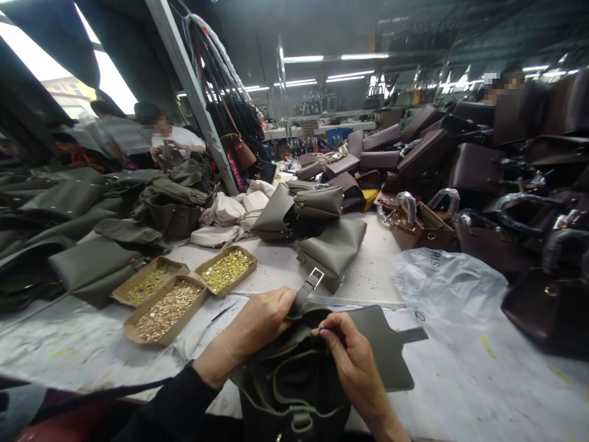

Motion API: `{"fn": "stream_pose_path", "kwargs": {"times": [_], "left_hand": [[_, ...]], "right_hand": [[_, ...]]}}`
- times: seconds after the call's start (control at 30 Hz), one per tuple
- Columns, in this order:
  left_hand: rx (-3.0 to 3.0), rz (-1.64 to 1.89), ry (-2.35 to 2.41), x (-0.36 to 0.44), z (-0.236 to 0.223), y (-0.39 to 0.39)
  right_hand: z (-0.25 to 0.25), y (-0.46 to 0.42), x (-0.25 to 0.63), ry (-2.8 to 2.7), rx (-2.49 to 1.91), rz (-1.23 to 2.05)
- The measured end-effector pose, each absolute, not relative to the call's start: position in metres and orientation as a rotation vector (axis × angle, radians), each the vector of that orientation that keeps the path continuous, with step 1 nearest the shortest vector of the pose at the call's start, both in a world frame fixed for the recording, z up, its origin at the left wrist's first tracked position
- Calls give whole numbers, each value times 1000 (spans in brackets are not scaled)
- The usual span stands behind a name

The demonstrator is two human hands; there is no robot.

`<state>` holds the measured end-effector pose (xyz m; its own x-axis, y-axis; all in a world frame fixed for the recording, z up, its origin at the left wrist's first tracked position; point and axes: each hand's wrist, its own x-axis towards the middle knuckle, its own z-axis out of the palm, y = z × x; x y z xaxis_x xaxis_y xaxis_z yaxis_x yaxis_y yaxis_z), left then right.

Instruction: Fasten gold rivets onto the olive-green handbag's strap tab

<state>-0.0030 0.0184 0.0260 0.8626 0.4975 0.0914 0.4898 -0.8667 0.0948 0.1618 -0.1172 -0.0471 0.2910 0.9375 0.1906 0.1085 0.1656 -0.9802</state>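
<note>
An olive-green bag (pixel 304 374) lies open in front of me, its mouth facing up and its flap (pixel 381 347) spread to the right. My left hand (pixel 267 313) is closed around a strap with a square metal buckle (pixel 315 277) at the bag's far edge. At the opening, my right hand (pixel 347 347) pinches something tiny between thumb and forefinger, too small to name. Cardboard trays of small gold-coloured metal pieces stand to the left: one in front (pixel 165 310), one behind it (pixel 150 281) and one nearer the middle (pixel 225 270).
Olive bags (pixel 331 245) stand just beyond my hands, with more heaped at left (pixel 83 202). Brown handbags (pixel 423 227) pile up on the right beside a clear plastic bag (pixel 451 282). A metal post (pixel 193 92) rises at left; a co-worker (pixel 172 138) sits behind the heap.
</note>
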Motion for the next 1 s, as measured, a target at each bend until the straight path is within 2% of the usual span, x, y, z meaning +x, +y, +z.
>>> {"fn": "stream_pose_path", "kwargs": {"times": [0.27, 0.53, 0.73, 1.0], "left_hand": [[2929, 242, 674, -21, 19, 22], [2947, -26, 764, -11, 36, 15], [3042, -136, 928, 1, 33, 9], [2963, 40, 800, -14, 30, 25]], "right_hand": [[-37, -109, 168, -1220, -1323, 772], [-30, -89, 175, -1324, -1352, 733], [-30, -86, 179, -1355, -1379, 702], [-31, -84, 183, -1355, -1365, 755]]}}
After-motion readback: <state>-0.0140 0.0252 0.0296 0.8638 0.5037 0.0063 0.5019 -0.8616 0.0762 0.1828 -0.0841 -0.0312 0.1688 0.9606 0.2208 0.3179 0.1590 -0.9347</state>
